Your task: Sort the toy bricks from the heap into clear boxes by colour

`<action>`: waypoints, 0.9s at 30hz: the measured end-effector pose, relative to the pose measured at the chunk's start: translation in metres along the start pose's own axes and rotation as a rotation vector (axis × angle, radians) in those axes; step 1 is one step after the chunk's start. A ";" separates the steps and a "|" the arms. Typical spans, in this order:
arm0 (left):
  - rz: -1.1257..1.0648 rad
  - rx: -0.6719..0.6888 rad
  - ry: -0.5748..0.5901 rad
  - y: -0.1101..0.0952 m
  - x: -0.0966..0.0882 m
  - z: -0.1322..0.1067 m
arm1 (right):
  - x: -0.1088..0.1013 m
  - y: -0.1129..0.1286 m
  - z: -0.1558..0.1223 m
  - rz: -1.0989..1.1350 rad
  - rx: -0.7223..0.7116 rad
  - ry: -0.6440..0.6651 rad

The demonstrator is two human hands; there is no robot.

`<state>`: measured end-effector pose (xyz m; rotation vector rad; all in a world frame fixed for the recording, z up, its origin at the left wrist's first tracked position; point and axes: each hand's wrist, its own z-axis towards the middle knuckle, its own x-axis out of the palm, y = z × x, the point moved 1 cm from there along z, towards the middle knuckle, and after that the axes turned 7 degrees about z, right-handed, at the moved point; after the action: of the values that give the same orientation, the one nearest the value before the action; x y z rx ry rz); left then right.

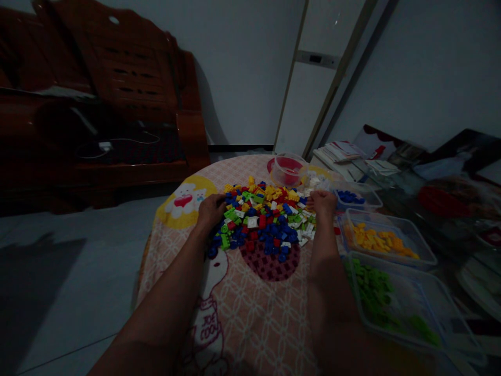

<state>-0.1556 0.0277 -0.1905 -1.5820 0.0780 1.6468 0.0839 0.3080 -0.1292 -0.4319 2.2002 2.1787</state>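
A heap of small building bricks [263, 219] in red, blue, yellow, green and white lies on a round table with a pink patterned cloth [242, 308]. My left hand [211, 210] rests at the heap's left edge, fingers curled into the bricks. At the heap's right edge sits my right hand [323, 202], closed like a fist. What either hand holds is hidden in the dim light.
Clear tubs stand to the right: one with blue bricks [358, 198], one with yellow bricks [385, 239], one with green bricks [395, 300]. A round clear bowl [288, 168] sits behind the heap. A dark wooden bench [102, 115] stands at the left; papers [344, 154] lie at the back right.
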 end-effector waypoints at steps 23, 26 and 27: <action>0.012 0.013 0.001 0.003 0.006 0.002 | -0.009 -0.020 0.036 0.134 -0.263 -0.129; 0.002 0.012 -0.005 0.005 0.006 0.002 | -0.014 -0.016 0.032 -0.009 -0.305 -0.224; 0.001 0.014 -0.009 0.005 0.007 0.002 | -0.015 -0.014 0.030 -0.054 -0.309 -0.264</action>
<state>-0.1592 0.0288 -0.1984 -1.5643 0.0854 1.6502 0.0963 0.3404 -0.1409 -0.1894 1.7092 2.3935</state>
